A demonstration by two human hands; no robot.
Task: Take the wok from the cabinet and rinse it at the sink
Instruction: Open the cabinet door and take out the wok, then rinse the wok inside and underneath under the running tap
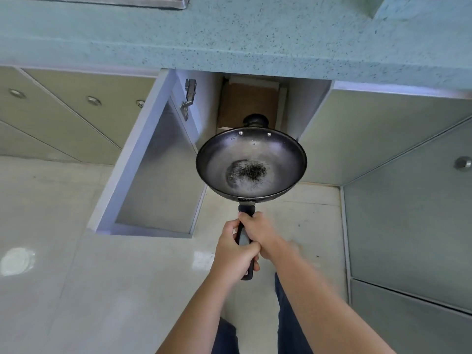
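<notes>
Your two bare forearms rose from the bottom edge, above dark trouser legs (288,325) at six o'clock. Your left hand (236,252) was wrapped tight around the lower part of the handle (244,238), fingers curled shut over it. Your right hand (259,232) was clamped on the same handle just above, toward twelve o'clock, its fingers closed and its knuckles touching the left hand. The black tip of the handle stuck out below the left hand.

The wok (251,162) extended from your grip toward twelve o'clock, held level in the air with its bowl facing up. It was dark and round, with two rivets and a small black helper knob on its far rim. A patch of dark specks sat in the middle of its bowl.

Beyond the wok, at twelve o'clock, was the open cabinet (249,106), with something brown inside. The cabinet door (150,175) stood swung open at nine to ten o'clock of the wok, just beside its rim; whether they touched, you could not tell. A speckled blue-green countertop (229,39) ran across the top. Closed cabinet fronts with round knobs lay at three and at ten o'clock. Pale floor tiles (63,277) lay beneath.
</notes>
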